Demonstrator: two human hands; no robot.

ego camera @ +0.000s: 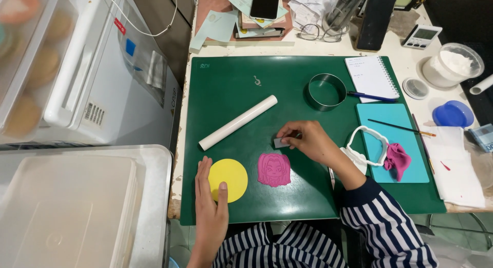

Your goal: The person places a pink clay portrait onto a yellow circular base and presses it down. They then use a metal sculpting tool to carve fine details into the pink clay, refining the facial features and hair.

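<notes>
Fingers of the right hand [307, 139] pinched together on a small grey piece [281, 142], held just above the green mat [226, 88]. Sits right at the fingertips, a little up and to the right of the pink face shape [273, 170], not touching it. Too small to tell what kind of thing the grey piece is.

Left hand [210, 196] flat on the mat, fingers close together and straight, holding nothing. Thumb tip resting on the edge of the yellow circle [229, 178], with the other fingers lying along its left side. Yellow circle just beside the pink face shape, with a thin gap of green between them.

White rolling pin [238, 122] lying slanted on the mat, above the yellow circle, well away from both hands. Metal ring cutter [326, 91] standing near the top of the mat. White cutter outline [367, 144] just past the right wrist, half on a blue mat [398, 119], part of it hidden behind the arm. Crumpled pink lump [397, 160] on the blue mat too, beside the white cutter. Thin brush [400, 127] lying across the blue mat.

Notebook [371, 77] with a blue pen [372, 97] near the top right. Tub of white powder [454, 65] further right, and a blue lid [453, 114] below it. Big clear box [77, 206] at the lower left, cut off by the edge. Striped sleeves cut off at the bottom
</notes>
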